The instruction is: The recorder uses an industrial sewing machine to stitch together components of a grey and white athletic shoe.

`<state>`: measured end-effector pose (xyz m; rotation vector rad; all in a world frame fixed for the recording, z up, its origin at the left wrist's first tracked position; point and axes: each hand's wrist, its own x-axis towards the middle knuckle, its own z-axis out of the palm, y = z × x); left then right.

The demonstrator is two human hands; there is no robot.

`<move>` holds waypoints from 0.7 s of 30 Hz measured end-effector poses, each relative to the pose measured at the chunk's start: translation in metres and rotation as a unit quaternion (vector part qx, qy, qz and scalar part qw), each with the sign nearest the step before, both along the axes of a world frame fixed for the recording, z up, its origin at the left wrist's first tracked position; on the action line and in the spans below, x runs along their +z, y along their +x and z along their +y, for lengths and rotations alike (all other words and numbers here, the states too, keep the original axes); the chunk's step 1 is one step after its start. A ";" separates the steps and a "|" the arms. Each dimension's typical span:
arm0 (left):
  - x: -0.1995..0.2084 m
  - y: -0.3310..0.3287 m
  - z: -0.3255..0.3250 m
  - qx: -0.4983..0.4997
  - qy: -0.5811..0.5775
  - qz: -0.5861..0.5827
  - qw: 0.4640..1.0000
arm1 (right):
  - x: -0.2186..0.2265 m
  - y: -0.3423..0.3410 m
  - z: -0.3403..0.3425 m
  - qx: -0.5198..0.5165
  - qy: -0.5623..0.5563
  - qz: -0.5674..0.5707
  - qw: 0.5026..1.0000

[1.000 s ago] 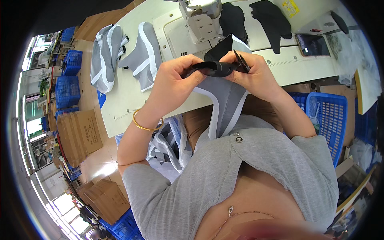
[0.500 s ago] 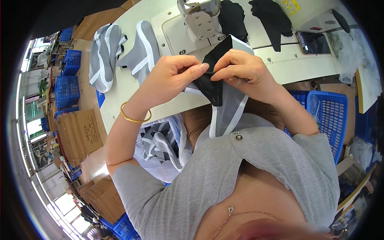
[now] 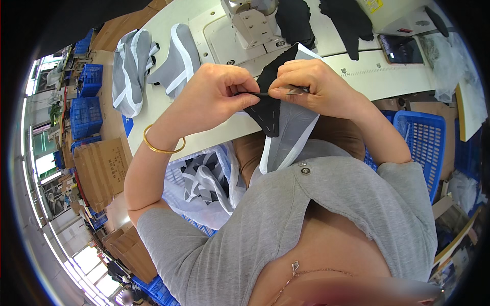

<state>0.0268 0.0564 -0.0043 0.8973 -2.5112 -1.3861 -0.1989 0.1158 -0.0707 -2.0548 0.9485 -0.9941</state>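
We held up one fabric piece (image 3: 292, 125), made of a black panel (image 3: 264, 113) joined to a grey one, with white bands (image 3: 301, 144) along the grey edges. The black part was pinched into a fold at mid-height, its lower flap hanging in a point and showing short pale stitch-like marks. The grey part sloped down toward our lap, narrowing slightly. Just right of the fold we gripped a small pointed tool (image 3: 297, 92), mostly hidden.

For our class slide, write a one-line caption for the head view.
At a sewing machine, the left hand and right hand pinch black fabric alongside white-trimmed grey fabric.
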 end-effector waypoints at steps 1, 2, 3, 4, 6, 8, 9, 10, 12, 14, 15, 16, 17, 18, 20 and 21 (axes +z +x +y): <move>0.000 0.000 -0.001 -0.008 -0.004 0.002 1.000 | 0.000 0.000 0.000 0.000 0.000 0.000 1.000; 0.001 -0.001 -0.001 -0.009 -0.003 0.002 1.000 | 0.000 0.000 0.000 0.000 -0.015 -0.004 1.000; 0.001 0.000 -0.002 -0.006 0.004 -0.001 1.000 | 0.000 0.000 -0.001 0.002 -0.030 -0.009 1.000; 0.002 0.000 -0.002 -0.004 0.012 -0.003 1.000 | -0.001 0.000 -0.001 0.003 -0.030 -0.010 1.000; 0.006 0.000 -0.003 0.010 0.022 -0.031 0.999 | -0.002 0.000 0.000 -0.009 -0.071 0.003 0.997; 0.006 0.000 -0.005 0.021 0.032 -0.058 0.998 | -0.006 -0.001 0.001 -0.020 -0.086 -0.002 0.996; 0.004 0.002 -0.006 0.047 0.058 -0.051 0.996 | -0.007 -0.001 0.001 -0.029 -0.103 -0.008 0.994; 0.002 0.003 -0.006 0.073 0.084 -0.043 0.993 | -0.007 -0.001 0.001 -0.029 -0.103 -0.008 0.994; -0.003 0.006 -0.005 0.090 0.086 -0.016 0.992 | -0.005 0.000 0.003 -0.043 -0.104 -0.026 0.993; -0.006 0.009 -0.004 0.109 0.088 0.010 0.990 | -0.002 -0.001 0.006 -0.047 -0.086 -0.019 0.995; -0.007 0.009 -0.002 0.132 0.095 0.032 0.986 | 0.000 -0.001 0.007 -0.053 -0.066 -0.009 0.996; -0.008 0.009 -0.001 0.155 0.103 0.054 0.981 | 0.000 -0.001 0.008 -0.054 -0.067 -0.009 0.996; -0.009 0.008 0.000 0.155 0.102 0.054 0.981 | 0.000 0.000 0.008 -0.069 -0.075 -0.018 0.995; -0.009 0.007 0.001 0.184 0.132 0.072 0.971 | 0.000 0.001 0.009 -0.084 -0.083 -0.027 0.993; -0.010 0.007 0.000 0.213 0.161 0.091 0.959 | 0.000 0.003 0.009 -0.094 -0.081 -0.040 0.991; -0.010 0.007 -0.001 0.213 0.151 0.104 0.960 | 0.000 0.004 0.008 -0.104 -0.079 -0.052 0.990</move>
